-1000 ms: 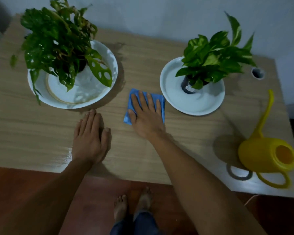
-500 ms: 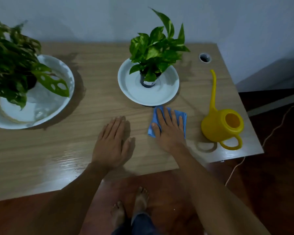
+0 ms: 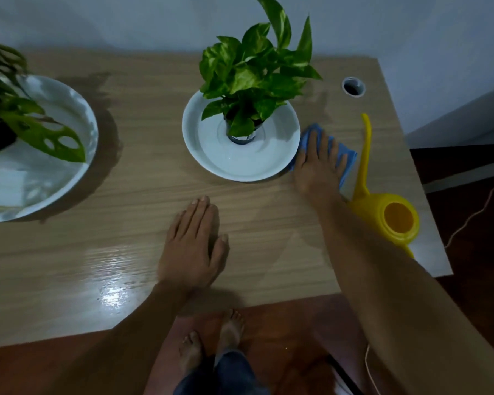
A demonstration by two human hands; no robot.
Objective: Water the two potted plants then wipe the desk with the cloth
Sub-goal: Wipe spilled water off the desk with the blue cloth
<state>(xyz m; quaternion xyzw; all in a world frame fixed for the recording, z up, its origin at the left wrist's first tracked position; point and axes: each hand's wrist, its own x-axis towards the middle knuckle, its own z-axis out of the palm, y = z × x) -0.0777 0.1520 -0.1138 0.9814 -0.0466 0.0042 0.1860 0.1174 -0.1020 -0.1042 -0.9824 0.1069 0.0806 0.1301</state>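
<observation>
My right hand (image 3: pixel 315 166) presses flat on a folded blue cloth (image 3: pixel 345 161) on the wooden desk (image 3: pixel 143 189), between the white saucer (image 3: pixel 200 146) of the small pothos plant (image 3: pixel 254 72) and the yellow watering can (image 3: pixel 388 215). The can's long spout rises just right of my fingers. My left hand (image 3: pixel 193 246) rests palm down on the desk near the front edge, fingers together, holding nothing. The holey-leaved plant (image 3: pixel 20 121) stands in a large white dish (image 3: pixel 77 109) at the far left, partly cut off.
A round cable hole (image 3: pixel 353 86) sits at the desk's back right corner. A wet sheen (image 3: pixel 111 295) shows on the front left of the desk. A thin cord (image 3: pixel 474 212) runs over the red floor on the right. My bare feet (image 3: pixel 211 343) stand below the front edge.
My right hand has slid the cloth right and away, from between the two plants to beside the pothos saucer near the can. My left hand has shifted slightly; the view has turned right.
</observation>
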